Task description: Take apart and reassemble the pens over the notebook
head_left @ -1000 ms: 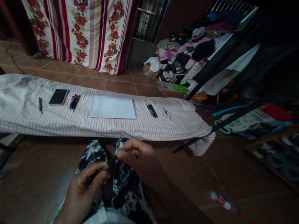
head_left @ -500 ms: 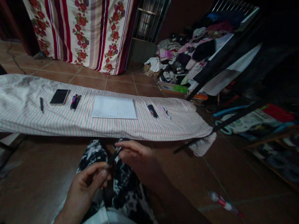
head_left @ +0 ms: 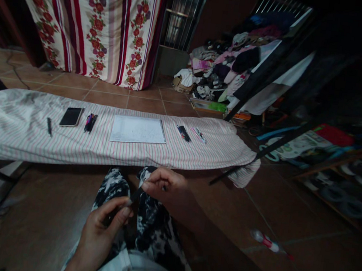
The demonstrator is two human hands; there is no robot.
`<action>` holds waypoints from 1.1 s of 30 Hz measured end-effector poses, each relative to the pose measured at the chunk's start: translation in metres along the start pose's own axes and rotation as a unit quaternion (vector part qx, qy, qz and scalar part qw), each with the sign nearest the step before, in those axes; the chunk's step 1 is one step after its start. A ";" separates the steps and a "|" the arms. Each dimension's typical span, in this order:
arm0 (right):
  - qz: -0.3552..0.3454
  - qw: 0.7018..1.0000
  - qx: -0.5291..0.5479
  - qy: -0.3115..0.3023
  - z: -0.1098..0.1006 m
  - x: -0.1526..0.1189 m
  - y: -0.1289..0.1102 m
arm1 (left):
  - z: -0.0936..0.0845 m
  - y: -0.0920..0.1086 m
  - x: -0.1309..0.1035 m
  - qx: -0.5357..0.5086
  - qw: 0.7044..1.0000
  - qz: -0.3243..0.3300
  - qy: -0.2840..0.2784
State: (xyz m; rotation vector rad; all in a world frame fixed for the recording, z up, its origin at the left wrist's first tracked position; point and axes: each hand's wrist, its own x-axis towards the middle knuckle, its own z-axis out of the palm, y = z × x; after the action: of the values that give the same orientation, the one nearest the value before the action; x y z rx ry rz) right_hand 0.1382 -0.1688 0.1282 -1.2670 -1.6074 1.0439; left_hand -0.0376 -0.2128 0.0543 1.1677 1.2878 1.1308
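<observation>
Above my lap, a dark slender pen (head_left: 136, 194) slants between my two hands. My left hand (head_left: 102, 225) pinches its lower, greyish end between thumb and index finger. At the upper end, my right hand (head_left: 168, 189) is closed with thumb and fingers pressed together on the tip, partly covering it. Beyond the hands, a spiral notebook (head_left: 138, 130) lies open on a striped cloth (head_left: 126, 153). Left of the notebook are a bundle of pens (head_left: 90, 123), a phone (head_left: 71, 117) and a single dark pen (head_left: 49, 127).
Right of the notebook lie dark pens (head_left: 184, 133) and lighter pens (head_left: 199, 135). A plastic bottle (head_left: 268, 243) rests on the tiled floor at right. Piled clothes (head_left: 229, 62), a floral curtain (head_left: 115, 26) and a dark slanting metal bar (head_left: 252, 91) stand farther back.
The fingers of my right hand, stretched out along the pen before, have curled and closed at its upper end. My left hand has barely moved.
</observation>
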 end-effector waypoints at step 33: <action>-0.033 0.998 -0.056 -0.007 0.000 -0.001 0.002 | 0.004 0.009 -0.005 -0.017 0.999 -0.037 0.016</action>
State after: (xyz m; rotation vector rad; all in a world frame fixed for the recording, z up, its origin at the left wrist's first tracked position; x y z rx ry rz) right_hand 0.1389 -0.1692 0.1261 -1.2732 -1.7277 0.9362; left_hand -0.0328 -0.2173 0.0640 1.0731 1.3194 1.1169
